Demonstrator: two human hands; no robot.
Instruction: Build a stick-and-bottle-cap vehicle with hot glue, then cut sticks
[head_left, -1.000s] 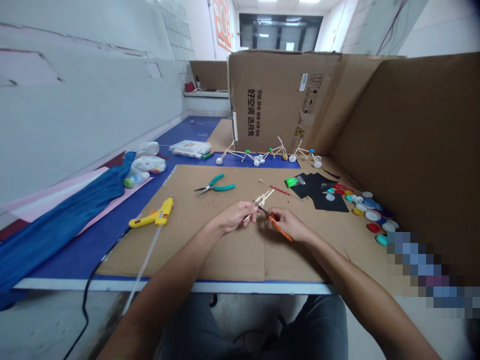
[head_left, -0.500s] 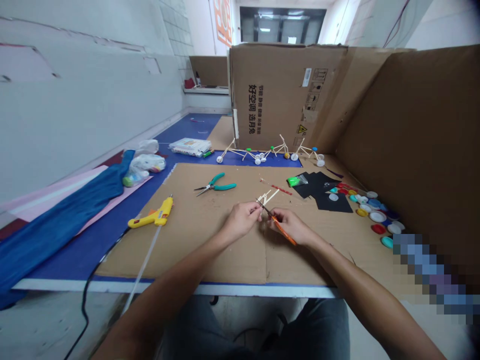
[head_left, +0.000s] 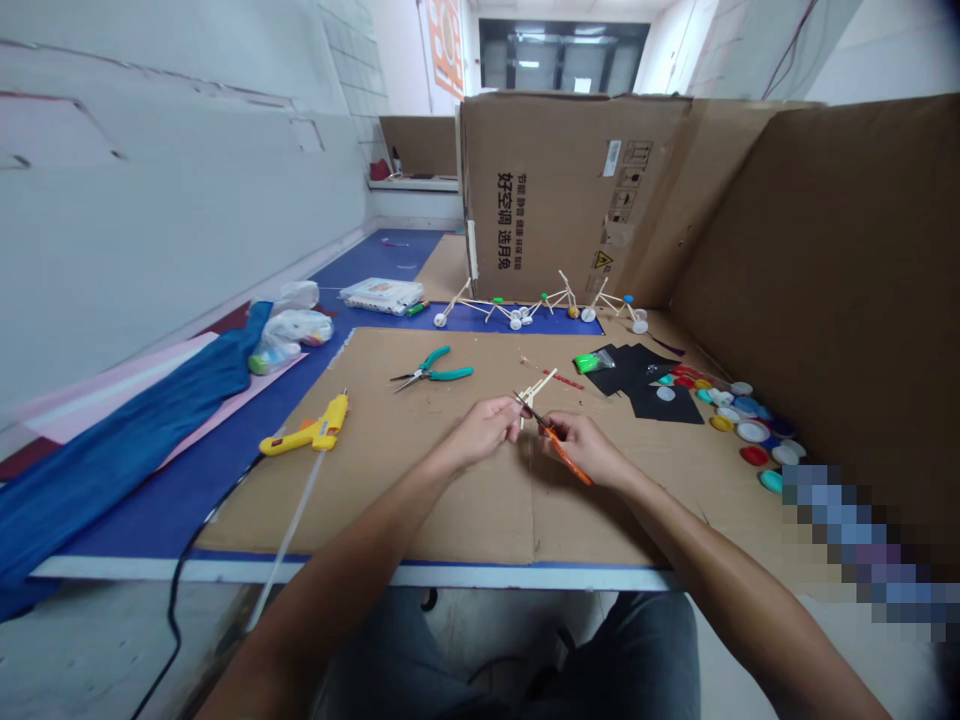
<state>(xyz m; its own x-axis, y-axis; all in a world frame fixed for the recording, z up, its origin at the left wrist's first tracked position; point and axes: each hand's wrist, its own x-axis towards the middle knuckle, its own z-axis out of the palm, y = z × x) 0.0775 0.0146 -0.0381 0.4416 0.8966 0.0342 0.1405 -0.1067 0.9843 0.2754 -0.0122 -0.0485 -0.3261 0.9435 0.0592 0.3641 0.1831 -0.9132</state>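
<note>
Pinched between the fingers of my left hand [head_left: 487,428] is a small frame of pale wooden sticks [head_left: 543,385], partly hidden by the fingers. My right hand [head_left: 589,448] grips orange-handled scissors [head_left: 571,462]. Their dark blades reach up-left across the sticks beside my left fingertips; whether the blades touch the wood I cannot make out. Beyond my hands lies a thin red strip [head_left: 562,380] on the cardboard sheet [head_left: 442,500]. Teal-handled pliers [head_left: 431,369] rest to the left of it.
A yellow glue gun [head_left: 324,428] with a cord lies on the left. Stick-built bicycles [head_left: 480,302] line the back before a large carton [head_left: 570,200]. Black sheets [head_left: 667,405], a green packet [head_left: 592,362] and several bottle caps [head_left: 752,431] occupy the right. A cardboard wall [head_left: 825,300] stands there.
The stick frame has turned slightly in my left hand, so its ends now point more to the upper right. My right hand keeps the scissors in almost the same place.
</note>
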